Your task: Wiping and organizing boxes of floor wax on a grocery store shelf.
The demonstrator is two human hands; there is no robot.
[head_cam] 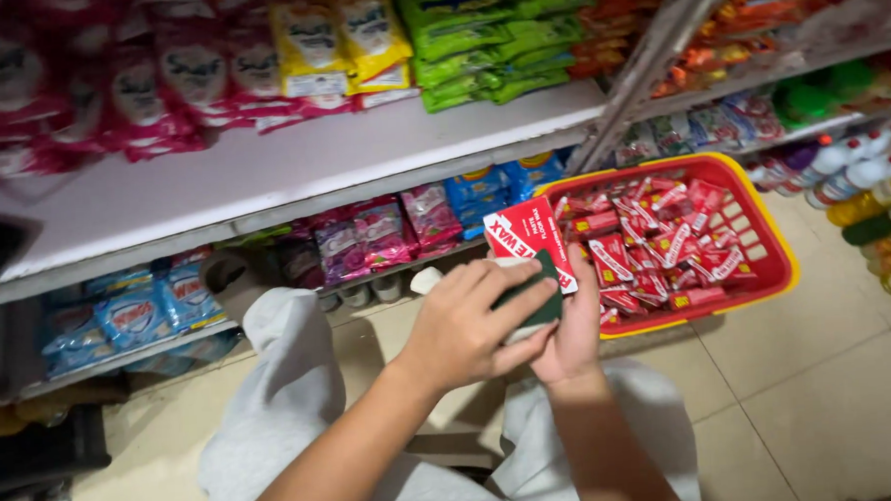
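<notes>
Between the person's grey-clad knees, above the tiled floor, both hands meet on a small red and white packet with a dark green face. Left hand lies over the green side, fingers curled close around it, thumb pressing along the edge. Right hand cups the packet from beneath and behind, fingers wrapped up its far side. Just beside the hands, to the right, a red shopping basket with a yellow rim sits on the floor, filled with many matching red packets. Behind, a white shelf carries pink, yellow and green sachets, with blue and pink bags on the lower tier
</notes>
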